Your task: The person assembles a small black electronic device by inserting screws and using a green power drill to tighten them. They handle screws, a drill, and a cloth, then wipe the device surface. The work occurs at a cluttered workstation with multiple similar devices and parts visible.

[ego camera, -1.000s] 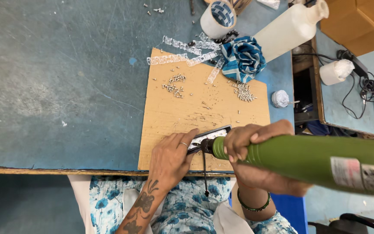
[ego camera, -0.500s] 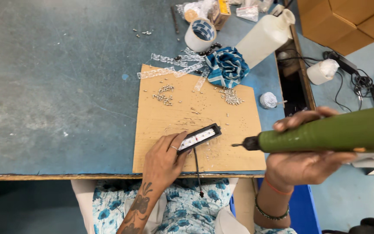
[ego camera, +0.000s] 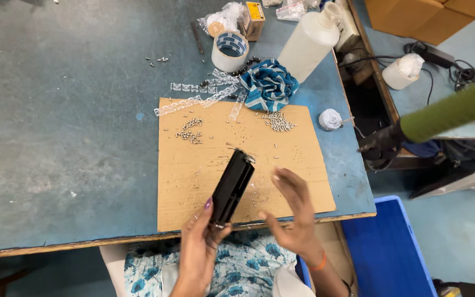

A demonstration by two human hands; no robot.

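My left hand (ego camera: 196,247) grips the near end of a long black device (ego camera: 233,186) and holds it tilted up on its edge over a brown cardboard sheet (ego camera: 188,170). Just right of the device, my right hand (ego camera: 292,212) hovers blurred with fingers spread and holds nothing. A green power screwdriver (ego camera: 452,110) hangs in the air past the table's right edge, its black tip pointing left, and no hand is on it.
Small screw piles (ego camera: 189,131) (ego camera: 279,121) lie on the cardboard. Behind it are clear plastic strips (ego camera: 193,102), a blue patterned cloth (ego camera: 269,85), a tape roll (ego camera: 230,50) and a white bottle (ego camera: 309,44). A blue bin (ego camera: 386,247) stands at lower right.
My right hand has let go of the green screwdriver, which moved off to the right. My left hand has lifted the black device from flat on the cardboard onto its edge.
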